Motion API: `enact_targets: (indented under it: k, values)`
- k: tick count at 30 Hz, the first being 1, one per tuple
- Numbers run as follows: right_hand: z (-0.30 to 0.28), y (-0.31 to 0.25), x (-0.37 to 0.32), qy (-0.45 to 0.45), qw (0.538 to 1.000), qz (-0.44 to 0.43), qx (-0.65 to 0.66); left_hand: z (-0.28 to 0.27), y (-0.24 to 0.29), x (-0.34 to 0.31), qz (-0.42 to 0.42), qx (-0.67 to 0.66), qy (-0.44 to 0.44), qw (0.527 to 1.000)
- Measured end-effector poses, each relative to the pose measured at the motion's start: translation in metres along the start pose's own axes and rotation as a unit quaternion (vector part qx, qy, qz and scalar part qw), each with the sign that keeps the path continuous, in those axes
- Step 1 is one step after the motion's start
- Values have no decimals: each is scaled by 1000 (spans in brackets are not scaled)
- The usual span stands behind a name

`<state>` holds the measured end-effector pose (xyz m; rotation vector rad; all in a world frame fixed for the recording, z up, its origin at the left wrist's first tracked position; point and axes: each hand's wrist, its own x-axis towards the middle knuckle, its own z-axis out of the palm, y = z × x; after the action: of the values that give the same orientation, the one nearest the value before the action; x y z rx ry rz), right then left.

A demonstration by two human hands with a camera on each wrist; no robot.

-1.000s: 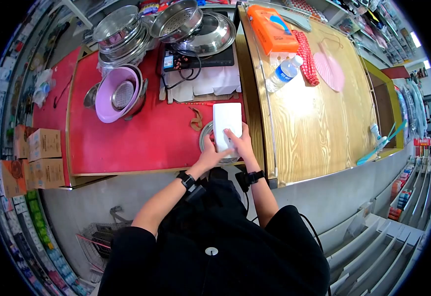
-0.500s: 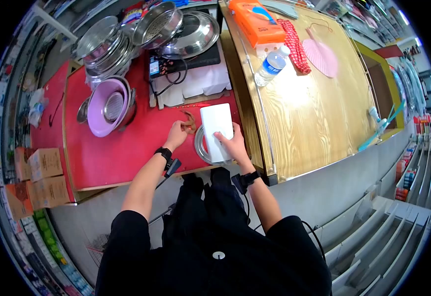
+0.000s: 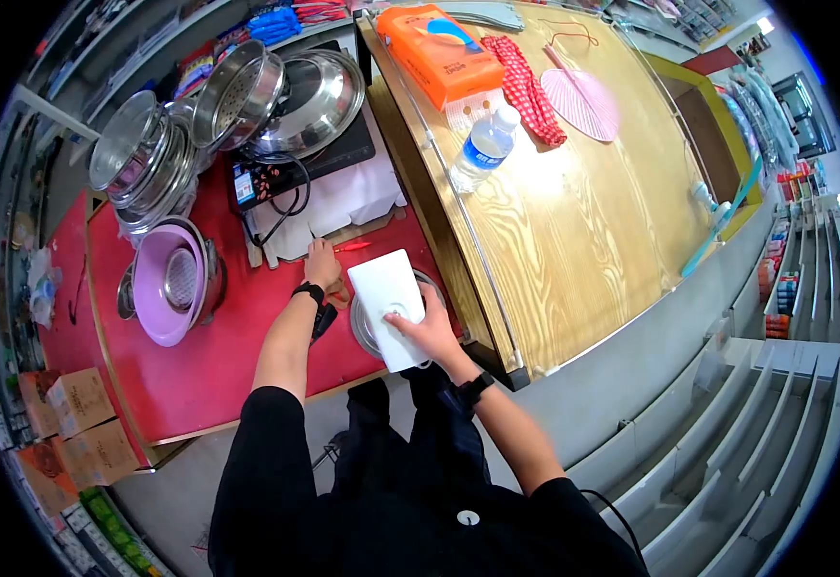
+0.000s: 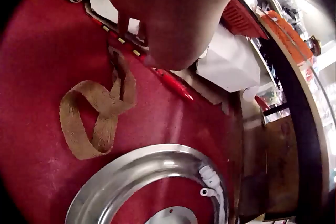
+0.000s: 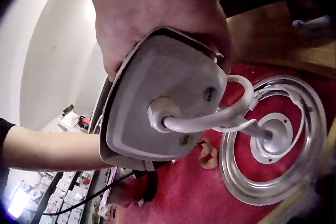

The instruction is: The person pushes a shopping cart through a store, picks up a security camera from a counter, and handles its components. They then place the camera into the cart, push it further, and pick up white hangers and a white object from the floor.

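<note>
My right hand (image 3: 429,327) grips a white rectangular casing (image 3: 382,293), its thumb across the top face. From its underside, in the right wrist view, a curved white tube (image 5: 210,121) leads toward a round white plate (image 5: 278,153) inside a steel ring (image 5: 236,182) lying on the red surface. My left hand (image 3: 322,264) is at a thin red stick (image 4: 176,85) with yellow marks, beside the cardboard's edge. I cannot tell whether its fingers pinch the stick. Just in front of that hand lies a looped brown strap (image 4: 97,98).
An induction cooker (image 3: 343,159) under steel pans stands at the back on white cardboard. A lilac basin (image 3: 156,303) and stacked steel bowls (image 3: 122,159) are on the left. The wooden tabletop (image 3: 574,231) on the right bears a water bottle (image 3: 482,154) and a pink fan (image 3: 579,101).
My left hand has left the casing, gone to the brown strap, then moved forward to the red stick. The right hand keeps holding the casing, and the head view has shifted.
</note>
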<state>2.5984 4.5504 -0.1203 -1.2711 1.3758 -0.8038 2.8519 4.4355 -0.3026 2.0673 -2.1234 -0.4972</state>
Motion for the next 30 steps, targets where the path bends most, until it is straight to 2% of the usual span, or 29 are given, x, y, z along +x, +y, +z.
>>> enact_targets:
  k: [2,5,8,11,14,15,18,22,23,26,30]
  values:
    - [-1,-3,0,-4,1000,3,0,-2,6,2,-34,-11,-12,999]
    - [-1,-3,-1,-4,1000,1,0,-13,20,-11,-20,80,-48,995]
    - [1,0,0,0,1000,-10,-5,8,11,-16,-26,96,-53,994]
    - [-1,-1,2,0,1000,-12,-5,-21,29,-39,-28,74,-75,994]
    - [0,-1,-1,4,1000,-28,-1,-9,18,-53,-93,-104,23,990]
    - [1,0,0,8,999,-36,1,-14,18,-60,-69,-164,75,981]
    - [3,7,1,16,998,-55,13,-28,16,-82,-47,-313,120,941]
    - [4,9,0,23,999,-33,7,-74,30,-120,-87,-421,112,896]
    - [3,10,1,23,999,-32,8,-98,41,-131,-82,-443,101,887]
    - [5,6,-1,23,999,-32,13,-121,51,-159,-78,-533,99,837]
    - [2,1,-6,19,1000,-13,5,-148,66,-187,-91,-542,69,832]
